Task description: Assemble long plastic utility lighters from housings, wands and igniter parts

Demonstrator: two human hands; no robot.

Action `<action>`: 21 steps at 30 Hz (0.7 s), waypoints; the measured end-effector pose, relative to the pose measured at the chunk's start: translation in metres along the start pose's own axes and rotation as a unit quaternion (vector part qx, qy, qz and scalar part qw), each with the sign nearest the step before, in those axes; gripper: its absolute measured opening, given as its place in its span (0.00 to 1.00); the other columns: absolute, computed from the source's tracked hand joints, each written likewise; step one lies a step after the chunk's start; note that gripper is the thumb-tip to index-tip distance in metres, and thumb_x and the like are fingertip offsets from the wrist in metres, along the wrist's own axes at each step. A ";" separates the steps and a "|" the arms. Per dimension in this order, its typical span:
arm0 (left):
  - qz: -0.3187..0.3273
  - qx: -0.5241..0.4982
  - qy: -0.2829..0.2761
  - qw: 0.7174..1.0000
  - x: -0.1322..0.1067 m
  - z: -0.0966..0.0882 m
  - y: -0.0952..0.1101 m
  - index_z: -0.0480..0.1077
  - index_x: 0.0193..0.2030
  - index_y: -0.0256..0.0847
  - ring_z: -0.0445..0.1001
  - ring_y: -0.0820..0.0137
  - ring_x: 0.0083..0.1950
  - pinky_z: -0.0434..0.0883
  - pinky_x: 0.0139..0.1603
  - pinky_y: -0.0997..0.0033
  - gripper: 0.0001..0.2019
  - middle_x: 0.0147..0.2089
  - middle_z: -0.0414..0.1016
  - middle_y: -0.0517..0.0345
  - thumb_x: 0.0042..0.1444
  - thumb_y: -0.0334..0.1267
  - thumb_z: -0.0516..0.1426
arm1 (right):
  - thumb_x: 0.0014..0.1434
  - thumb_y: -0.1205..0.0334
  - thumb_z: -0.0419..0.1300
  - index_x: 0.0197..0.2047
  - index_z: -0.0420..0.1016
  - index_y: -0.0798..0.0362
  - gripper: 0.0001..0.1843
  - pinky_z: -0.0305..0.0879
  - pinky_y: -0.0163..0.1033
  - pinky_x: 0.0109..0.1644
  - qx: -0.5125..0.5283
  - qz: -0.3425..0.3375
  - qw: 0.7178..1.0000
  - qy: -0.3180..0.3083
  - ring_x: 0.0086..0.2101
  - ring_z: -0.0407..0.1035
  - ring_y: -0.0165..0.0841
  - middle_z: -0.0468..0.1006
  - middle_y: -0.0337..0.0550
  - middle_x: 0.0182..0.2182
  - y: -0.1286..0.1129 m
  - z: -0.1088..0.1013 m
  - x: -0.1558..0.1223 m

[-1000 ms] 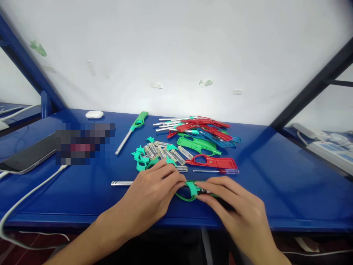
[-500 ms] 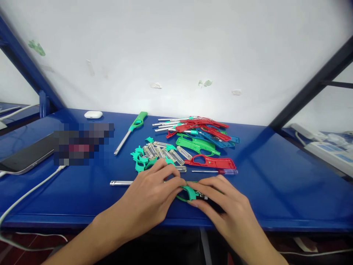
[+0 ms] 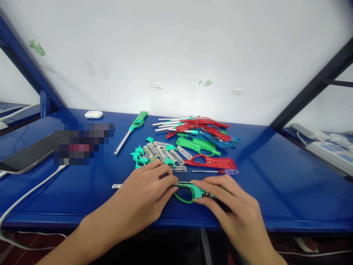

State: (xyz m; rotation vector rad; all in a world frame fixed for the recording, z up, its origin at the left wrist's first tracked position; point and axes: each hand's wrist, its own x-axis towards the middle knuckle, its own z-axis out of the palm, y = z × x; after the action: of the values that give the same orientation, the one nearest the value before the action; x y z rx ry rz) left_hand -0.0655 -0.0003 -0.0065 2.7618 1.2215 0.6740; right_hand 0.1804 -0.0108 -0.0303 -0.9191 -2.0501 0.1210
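Observation:
Both my hands rest on a green lighter body [image 3: 190, 191] with a teal trigger that lies near the front edge of the blue table [image 3: 275, 184]. My left hand [image 3: 143, 197] covers its metal tube, whose tip [image 3: 117, 186] sticks out to the left; the fingers are closed on the lighter's front end. My right hand [image 3: 234, 209] pinches the handle end, fingers pressed onto it. Just beyond my hands lie clear fuel tanks and teal triggers [image 3: 157, 152], a red shell half [image 3: 212, 162] and a small screwdriver [image 3: 217, 171].
A finished green lighter [image 3: 132, 130] lies further back. A heap of red, blue and green shells with metal tubes [image 3: 198, 130] is behind the parts. A phone [image 3: 24, 156] with a white cable [image 3: 27, 193] lies at left, a white earbud case [image 3: 93, 114] at back left.
My left hand has slid a little left and toward me, covering more of the metal tube. The trigger loop of the lighter shows more between the hands.

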 end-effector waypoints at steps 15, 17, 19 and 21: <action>-0.012 0.000 0.015 1.000 0.001 0.007 -0.001 0.72 0.45 0.41 0.75 0.60 0.44 0.72 0.48 0.56 0.09 0.43 0.77 0.56 0.75 0.34 0.51 | 0.72 0.64 0.62 0.59 0.80 0.47 0.15 0.77 0.34 0.48 -0.011 0.012 0.998 -0.053 0.43 0.79 0.32 0.78 0.44 0.48 0.002 0.004 -0.005; -0.014 -0.007 0.011 1.000 0.001 0.007 -0.001 0.72 0.45 0.41 0.75 0.60 0.45 0.72 0.49 0.55 0.09 0.44 0.77 0.56 0.76 0.34 0.51 | 0.72 0.63 0.62 0.60 0.80 0.47 0.15 0.77 0.36 0.47 -0.021 0.015 0.998 -0.057 0.43 0.78 0.33 0.78 0.44 0.47 0.002 0.005 -0.005; -0.015 -0.008 0.012 1.000 0.002 0.009 -0.001 0.72 0.45 0.41 0.75 0.60 0.46 0.72 0.51 0.54 0.09 0.44 0.77 0.56 0.76 0.34 0.51 | 0.72 0.62 0.62 0.60 0.80 0.46 0.15 0.77 0.37 0.47 -0.034 0.017 0.997 -0.061 0.43 0.78 0.34 0.77 0.44 0.45 0.002 0.005 -0.005; -0.021 -0.013 0.015 1.000 0.002 0.011 -0.001 0.72 0.45 0.41 0.75 0.59 0.46 0.72 0.51 0.54 0.09 0.44 0.76 0.55 0.76 0.34 0.51 | 0.73 0.62 0.61 0.60 0.79 0.45 0.15 0.77 0.38 0.46 -0.043 0.019 0.996 -0.070 0.43 0.78 0.34 0.77 0.44 0.45 0.002 0.004 -0.006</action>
State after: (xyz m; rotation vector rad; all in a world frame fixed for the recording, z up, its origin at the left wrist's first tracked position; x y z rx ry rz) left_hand -0.0610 0.0035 -0.0158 2.7081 1.2628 0.7235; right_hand 0.1808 -0.0122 -0.0375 -1.0286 -2.1803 0.1223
